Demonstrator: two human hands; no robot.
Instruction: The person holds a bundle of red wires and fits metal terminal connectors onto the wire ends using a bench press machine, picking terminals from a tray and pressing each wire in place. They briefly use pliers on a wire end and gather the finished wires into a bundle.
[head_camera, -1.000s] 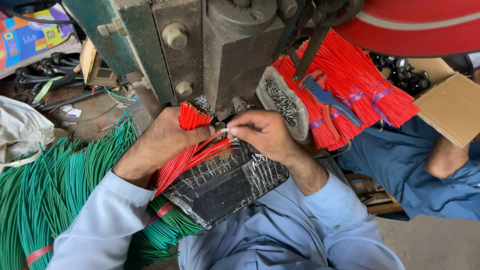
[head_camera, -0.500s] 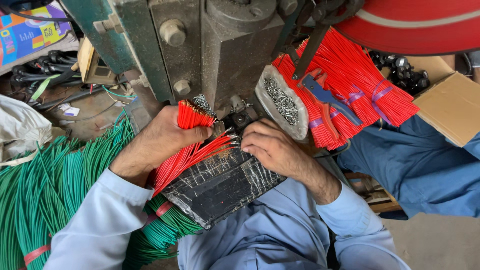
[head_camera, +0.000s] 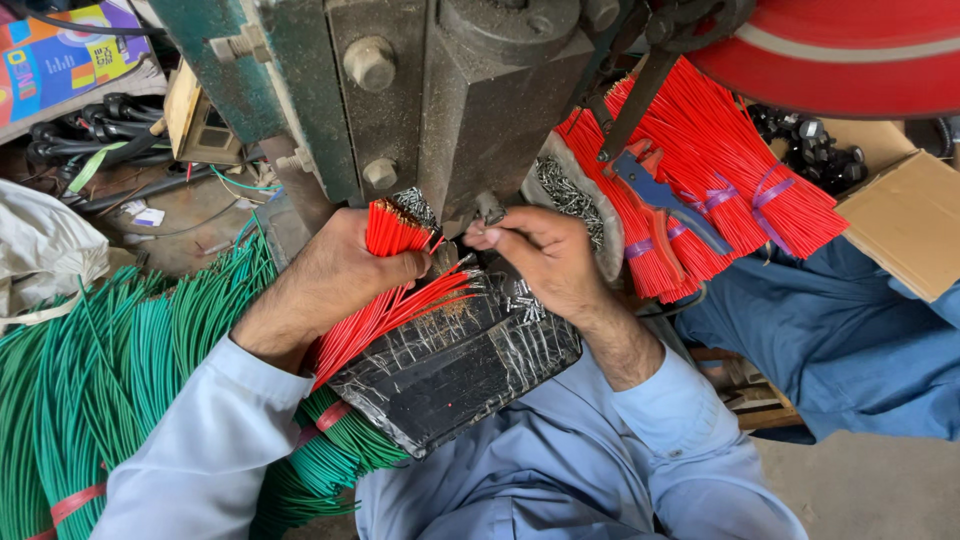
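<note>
While the left hand (head_camera: 335, 275) stays clamped on the red wire bundle (head_camera: 395, 285) over the black tray (head_camera: 450, 365), the right hand (head_camera: 535, 255) has risen from the tray; its fingertips now pinch something small, unidentifiable, under the green press (head_camera: 440, 90).

You see a bare concrete floor (head_camera: 860, 480) at lower right, daylight over a cluttered workshop, and a cardboard box (head_camera: 900, 215) at right.

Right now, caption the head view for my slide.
Left hand grips a bundle of red wires while the right hand pinches at the green press machine.
</note>
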